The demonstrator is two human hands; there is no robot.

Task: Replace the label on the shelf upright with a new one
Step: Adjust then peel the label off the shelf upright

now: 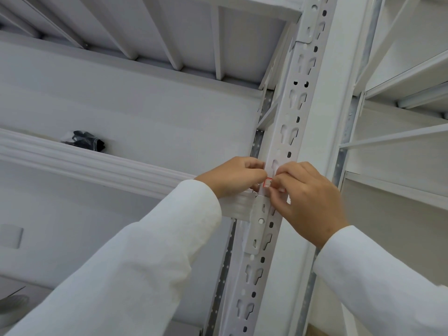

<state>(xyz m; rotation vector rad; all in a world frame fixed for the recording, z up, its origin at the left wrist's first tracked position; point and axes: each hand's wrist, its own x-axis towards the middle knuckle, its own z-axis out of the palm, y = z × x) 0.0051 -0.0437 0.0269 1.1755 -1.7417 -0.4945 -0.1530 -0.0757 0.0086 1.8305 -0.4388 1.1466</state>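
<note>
A white slotted shelf upright runs diagonally through the middle of the head view. A small white label with a red border lies on the upright just above the beam bracket. My left hand pinches the label's left edge with curled fingers. My right hand presses its fingertips on the label's right side. Most of the label is hidden under my fingers. Both arms wear white sleeves.
A white ribbed shelf beam meets the upright at the left. A black bundle in clear plastic lies on that shelf. Another shelf deck is overhead, and more white shelving stands at the right.
</note>
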